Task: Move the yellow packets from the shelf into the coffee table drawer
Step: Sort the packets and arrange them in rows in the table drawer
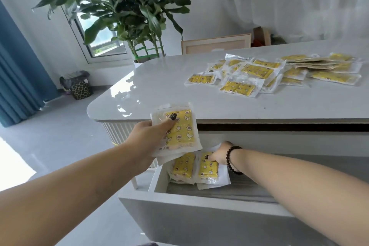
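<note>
Down at the drawer's [139, 208] left end, the right hand [218, 155] is pressing its thumb onto a packet [208, 168] lying beside another [183, 166], while the left hand [153, 136] is gripping a further packet [179, 128] above the opening. Only a few are stowed; a large heap of yellow packets [279, 72] is waiting near the surface's [159, 90] far right edge (most of the job, I judge). Beyond are standing a leafy plant [119, 6] and blue curtain [18, 78].

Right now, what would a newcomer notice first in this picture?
A heap of yellow cartoon-printed plastic packets lies on the glossy white table top. Below, in the open white drawer, the right hand presses one packet down, while the left hand holds more above it.
</note>
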